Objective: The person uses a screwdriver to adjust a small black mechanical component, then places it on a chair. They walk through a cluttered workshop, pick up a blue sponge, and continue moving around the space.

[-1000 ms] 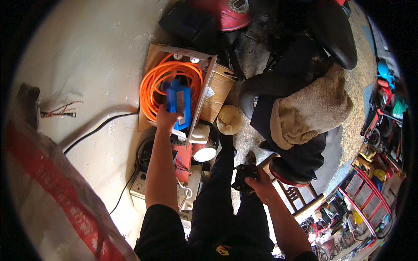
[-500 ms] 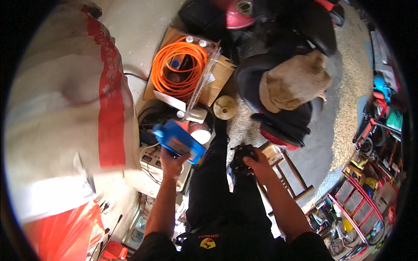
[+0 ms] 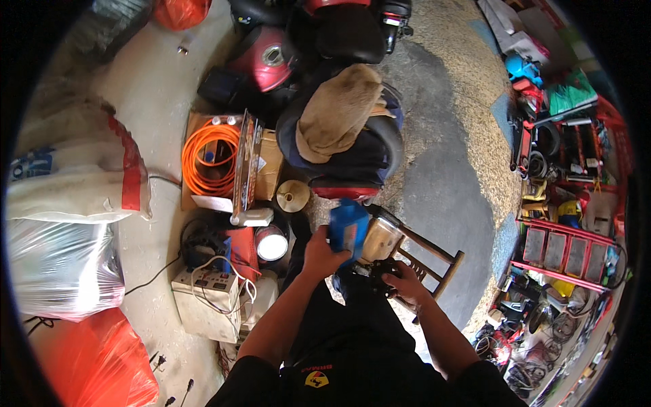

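Note:
My left hand (image 3: 319, 256) is closed around a blue plastic bottle (image 3: 348, 227), which is tilted and slightly blurred. Just beside the bottle, my right hand (image 3: 409, 283) grips a dark, knobbly mechanical part (image 3: 384, 277); its exact kind I cannot make out. Bottle and part are close together over my legs. Beyond them stands a small wooden chair (image 3: 381, 241) with a slatted frame, partly behind my right hand.
A brown cloth (image 3: 341, 115) lies over a dark seat ahead. To the left are an orange coiled hose (image 3: 192, 163) in a box, a pale round piece (image 3: 293, 196), a beige switch box (image 3: 201, 305) with cables, and large sacks. Tools and a red rack (image 3: 566, 256) crowd the right.
My left hand has carried the blue bottle rightward, from above the box to close beside the dark part. The view has swung right. My right hand still holds the part.

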A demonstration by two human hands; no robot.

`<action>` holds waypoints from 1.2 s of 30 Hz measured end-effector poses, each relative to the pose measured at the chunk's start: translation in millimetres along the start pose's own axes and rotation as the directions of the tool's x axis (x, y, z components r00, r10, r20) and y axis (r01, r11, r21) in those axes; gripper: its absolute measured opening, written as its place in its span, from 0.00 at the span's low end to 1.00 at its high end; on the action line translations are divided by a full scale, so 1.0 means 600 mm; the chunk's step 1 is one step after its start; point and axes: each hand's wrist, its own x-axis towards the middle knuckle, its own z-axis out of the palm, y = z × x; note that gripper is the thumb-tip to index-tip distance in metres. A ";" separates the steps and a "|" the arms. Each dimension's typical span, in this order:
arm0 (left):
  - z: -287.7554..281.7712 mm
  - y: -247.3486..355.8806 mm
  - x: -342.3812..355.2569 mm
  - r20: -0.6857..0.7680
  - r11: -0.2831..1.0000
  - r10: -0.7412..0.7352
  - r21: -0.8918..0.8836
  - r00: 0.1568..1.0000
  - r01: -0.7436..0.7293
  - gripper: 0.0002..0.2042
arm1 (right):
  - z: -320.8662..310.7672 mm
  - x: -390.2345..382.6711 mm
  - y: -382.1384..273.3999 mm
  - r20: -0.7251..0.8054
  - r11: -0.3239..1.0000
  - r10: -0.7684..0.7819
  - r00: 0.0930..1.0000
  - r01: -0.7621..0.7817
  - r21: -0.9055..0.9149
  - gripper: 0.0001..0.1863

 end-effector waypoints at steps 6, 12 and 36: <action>0.118 0.071 0.079 0.294 0.919 0.162 0.302 0.942 -0.252 0.27 | -0.018 -0.044 0.028 -0.097 0.984 -0.021 0.995 0.038 0.172 0.34; 0.174 0.075 0.140 0.288 0.888 0.076 0.415 0.955 -0.195 0.28 | -0.009 -0.039 0.056 -0.130 0.981 -0.050 0.990 0.073 0.179 0.29; -0.401 -0.340 0.292 -0.637 0.840 -0.307 0.167 0.707 0.515 0.31 | 0.251 0.232 -0.128 0.144 0.997 0.079 0.986 -0.077 -0.020 0.34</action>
